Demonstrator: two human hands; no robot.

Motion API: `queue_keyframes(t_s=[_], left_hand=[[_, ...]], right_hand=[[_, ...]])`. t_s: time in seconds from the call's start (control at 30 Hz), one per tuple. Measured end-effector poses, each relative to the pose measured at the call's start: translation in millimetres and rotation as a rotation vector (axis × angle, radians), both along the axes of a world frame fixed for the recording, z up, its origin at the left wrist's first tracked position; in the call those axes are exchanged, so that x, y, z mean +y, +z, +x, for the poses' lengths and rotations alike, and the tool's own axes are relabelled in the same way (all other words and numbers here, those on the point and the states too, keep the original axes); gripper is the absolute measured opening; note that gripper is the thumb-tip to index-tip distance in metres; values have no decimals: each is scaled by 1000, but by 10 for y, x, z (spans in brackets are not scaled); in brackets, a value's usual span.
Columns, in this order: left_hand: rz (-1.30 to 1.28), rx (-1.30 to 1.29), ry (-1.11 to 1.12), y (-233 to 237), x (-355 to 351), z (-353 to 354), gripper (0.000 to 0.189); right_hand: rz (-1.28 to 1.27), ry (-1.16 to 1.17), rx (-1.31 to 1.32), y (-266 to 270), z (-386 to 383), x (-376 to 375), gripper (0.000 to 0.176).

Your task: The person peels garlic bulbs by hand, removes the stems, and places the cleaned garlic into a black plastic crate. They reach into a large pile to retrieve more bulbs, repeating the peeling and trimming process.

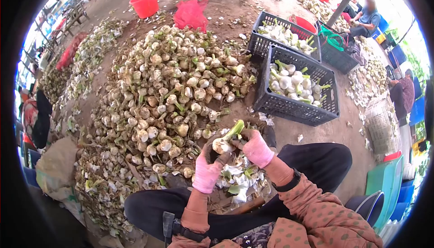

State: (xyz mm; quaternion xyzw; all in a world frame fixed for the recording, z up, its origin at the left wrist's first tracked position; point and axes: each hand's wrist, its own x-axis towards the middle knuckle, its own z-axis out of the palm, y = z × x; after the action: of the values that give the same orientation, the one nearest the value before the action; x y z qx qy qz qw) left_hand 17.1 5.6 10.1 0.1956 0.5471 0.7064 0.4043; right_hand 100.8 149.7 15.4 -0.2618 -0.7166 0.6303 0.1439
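A garlic bulb (221, 146) with a thick green stem is held up between my two hands, its stem pointing up and to the right. My left hand (209, 166), in a pink glove with dark fingertips, is closed around the lower left of the bulb. From the right, my right hand (257, 148), gloved the same way, has its fingers closed against the bulb beside the stem; whether anything else is in them is hidden. Just beyond lies a large heap of untrimmed garlic (172, 85). Peeled skins (242, 180) lie below my hands, between my legs.
Two black crates (294, 108) (260, 44) of cleaned white garlic stand at the right. Further back are a red bucket (144, 4) and a red mesh bag (191, 15). A sack (56, 166) lies at the left. Two people (368, 19) (404, 92) sit at far right.
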Motion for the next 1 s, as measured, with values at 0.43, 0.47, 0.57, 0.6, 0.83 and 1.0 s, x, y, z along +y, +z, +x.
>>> queue_keyframes(t_s=[0.43, 0.47, 0.57, 0.6, 0.83, 1.0], left_hand=[[-6, -299, 192, -98, 84, 50, 37], [-46, -111, 153, -78, 95, 37, 39], [-30, -187, 193, -112, 48, -10, 37], [-38, -325, 177, -87, 22, -20, 36], [-109, -35, 330, -296, 71, -35, 32], [-24, -38, 466, -279, 53, -14, 25]], right_hand=[[0, 42, -23, -81, 105, -7, 24], [75, 66, -47, -149, 109, -20, 26], [183, -73, -24, -146, 14, 64, 28], [234, -190, -54, -69, -39, 141, 26], [114, -29, -27, -247, -33, 194, 21], [118, -8, -76, -125, 3, 85, 21]])
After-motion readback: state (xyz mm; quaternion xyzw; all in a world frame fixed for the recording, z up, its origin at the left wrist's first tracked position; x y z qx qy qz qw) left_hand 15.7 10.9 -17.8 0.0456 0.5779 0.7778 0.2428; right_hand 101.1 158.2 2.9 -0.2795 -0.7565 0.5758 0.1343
